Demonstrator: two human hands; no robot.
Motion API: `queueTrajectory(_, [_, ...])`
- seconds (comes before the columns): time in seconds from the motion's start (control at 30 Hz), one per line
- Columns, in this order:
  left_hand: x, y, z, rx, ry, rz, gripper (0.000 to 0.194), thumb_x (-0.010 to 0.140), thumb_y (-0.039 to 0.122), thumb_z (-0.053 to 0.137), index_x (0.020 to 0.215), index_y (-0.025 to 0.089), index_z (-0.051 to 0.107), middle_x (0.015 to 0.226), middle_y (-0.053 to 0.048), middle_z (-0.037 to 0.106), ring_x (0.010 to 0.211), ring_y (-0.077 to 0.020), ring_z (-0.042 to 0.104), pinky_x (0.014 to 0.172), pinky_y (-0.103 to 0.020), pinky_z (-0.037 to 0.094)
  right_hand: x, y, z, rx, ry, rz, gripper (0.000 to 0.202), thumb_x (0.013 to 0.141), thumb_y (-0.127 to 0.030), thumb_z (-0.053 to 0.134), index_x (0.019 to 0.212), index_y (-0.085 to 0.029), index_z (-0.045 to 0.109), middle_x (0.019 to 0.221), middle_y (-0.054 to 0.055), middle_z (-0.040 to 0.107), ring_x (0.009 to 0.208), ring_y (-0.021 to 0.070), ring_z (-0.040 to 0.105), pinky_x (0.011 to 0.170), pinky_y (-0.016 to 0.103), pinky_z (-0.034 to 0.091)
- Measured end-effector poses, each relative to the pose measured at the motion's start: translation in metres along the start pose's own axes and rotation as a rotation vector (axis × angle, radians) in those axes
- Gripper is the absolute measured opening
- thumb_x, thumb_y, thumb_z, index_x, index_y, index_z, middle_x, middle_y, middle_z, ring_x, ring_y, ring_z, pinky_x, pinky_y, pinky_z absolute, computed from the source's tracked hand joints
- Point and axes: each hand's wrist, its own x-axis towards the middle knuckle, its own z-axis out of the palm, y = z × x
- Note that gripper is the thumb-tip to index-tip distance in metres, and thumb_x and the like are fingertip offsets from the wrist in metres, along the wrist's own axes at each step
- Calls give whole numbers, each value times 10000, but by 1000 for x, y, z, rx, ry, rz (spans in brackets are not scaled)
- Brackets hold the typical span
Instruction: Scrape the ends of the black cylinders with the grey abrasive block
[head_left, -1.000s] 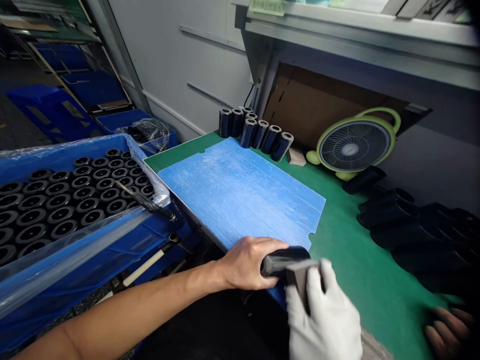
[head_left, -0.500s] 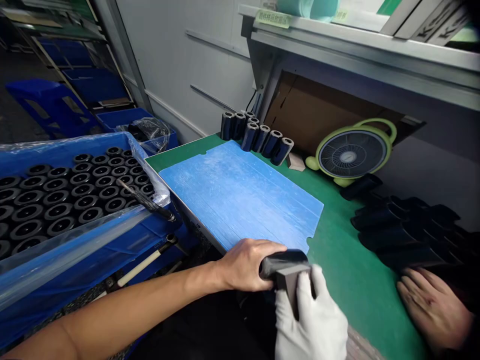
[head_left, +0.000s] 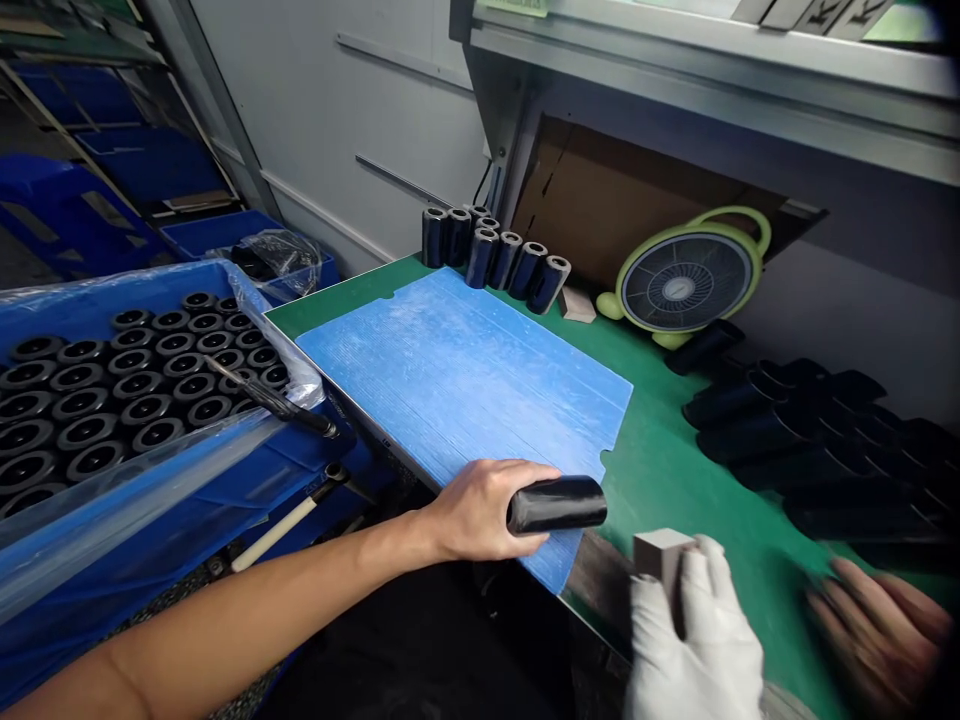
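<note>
My bare left hand (head_left: pixel 480 510) is wrapped around a glossy black cylinder (head_left: pixel 559 504), which lies sideways above the near edge of the blue sheet (head_left: pixel 465 380). In its white glove, my right hand (head_left: pixel 694 630) grips a grey sanding block (head_left: pixel 660 555) between thumb and fingers. The block is to the right of the cylinder and apart from it, above the near edge of the green table (head_left: pixel 652 450). The cylinder's left end is partly covered by my left fingers.
Several black cylinders (head_left: pixel 480 258) stand at the back beside a pale block (head_left: pixel 577 304). A green fan (head_left: pixel 682 280) leans behind. More dark cylinders (head_left: pixel 757 430) lie at right, near another person's blurred hand (head_left: pixel 874 620). Left, a blue crate (head_left: pixel 247 480) holds many black cylinders.
My right hand has drawn the sanding block off the cylinder and moved right. My left hand still holds the cylinder. The other person's hand has shifted and blurs; the view has moved slightly.
</note>
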Motion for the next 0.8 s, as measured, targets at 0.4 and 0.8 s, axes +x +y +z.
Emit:
queueTrajectory(0.4, [1,-2,0,-8,-31,28,607,769,281,777,1358,164,686,1286,-94,774,1145,-273,759,994,-346,610,40,-75,-12,165,-85,-151,471,1013,-584,388,1194,-235,648,1241,173,617,917,303,618,704,398,474])
queueTrajectory(0.8, [31,-21,-42,-182,-379,-35,654,715,346,909,1318,194,705,1204,-78,766,1076,-260,736,903,-311,556,51,30,-13,223,17,-9,710,1020,-632,457,1571,-185,440,1334,200,636,1112,381,647,884,521,547])
